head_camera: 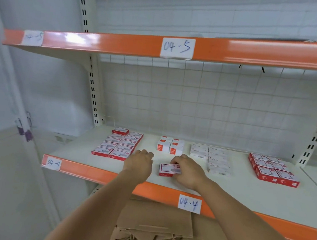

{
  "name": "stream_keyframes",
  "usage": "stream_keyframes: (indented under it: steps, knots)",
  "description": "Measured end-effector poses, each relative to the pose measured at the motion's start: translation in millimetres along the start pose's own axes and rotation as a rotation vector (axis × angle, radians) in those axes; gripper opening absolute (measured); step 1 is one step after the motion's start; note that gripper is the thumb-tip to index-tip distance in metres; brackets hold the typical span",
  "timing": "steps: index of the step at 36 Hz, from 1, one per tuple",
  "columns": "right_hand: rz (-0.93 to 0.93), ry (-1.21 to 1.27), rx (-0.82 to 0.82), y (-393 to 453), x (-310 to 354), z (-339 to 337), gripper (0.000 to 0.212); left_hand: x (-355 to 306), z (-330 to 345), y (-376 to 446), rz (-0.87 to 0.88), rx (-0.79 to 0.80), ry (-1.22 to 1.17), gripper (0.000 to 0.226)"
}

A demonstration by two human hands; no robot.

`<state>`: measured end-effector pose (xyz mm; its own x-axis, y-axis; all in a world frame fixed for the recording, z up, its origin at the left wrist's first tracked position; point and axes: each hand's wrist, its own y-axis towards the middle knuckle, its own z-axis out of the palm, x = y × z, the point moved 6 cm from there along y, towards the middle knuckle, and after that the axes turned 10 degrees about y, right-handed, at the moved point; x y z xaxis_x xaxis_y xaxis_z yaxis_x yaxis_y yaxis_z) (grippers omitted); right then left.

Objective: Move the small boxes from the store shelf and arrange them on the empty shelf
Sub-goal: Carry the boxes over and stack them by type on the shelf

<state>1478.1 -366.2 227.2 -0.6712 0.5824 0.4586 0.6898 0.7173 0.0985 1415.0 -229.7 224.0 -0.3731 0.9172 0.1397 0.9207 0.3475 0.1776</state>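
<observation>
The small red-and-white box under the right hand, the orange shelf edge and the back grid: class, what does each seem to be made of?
Small red-and-white box: probably printed card, with flat faces and sharp folded edges. Orange shelf edge: looks like glossy painted metal, as it shows bright glare; plastic cannot be ruled out. Back grid: seemingly thin white-coated wire in crossing squares.

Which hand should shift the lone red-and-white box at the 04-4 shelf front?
Right hand: its fingers already grip the lone box. Left hand rests beside it, holding nothing.
</observation>
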Motion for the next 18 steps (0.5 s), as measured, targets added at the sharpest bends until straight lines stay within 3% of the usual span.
stream_keyframes:
  steps: [18]
  knots:
    - [0.238,-0.001,-0.174,76,85,43,0.041,140,21,30,0.083,-0.005,-0.07,0.035]
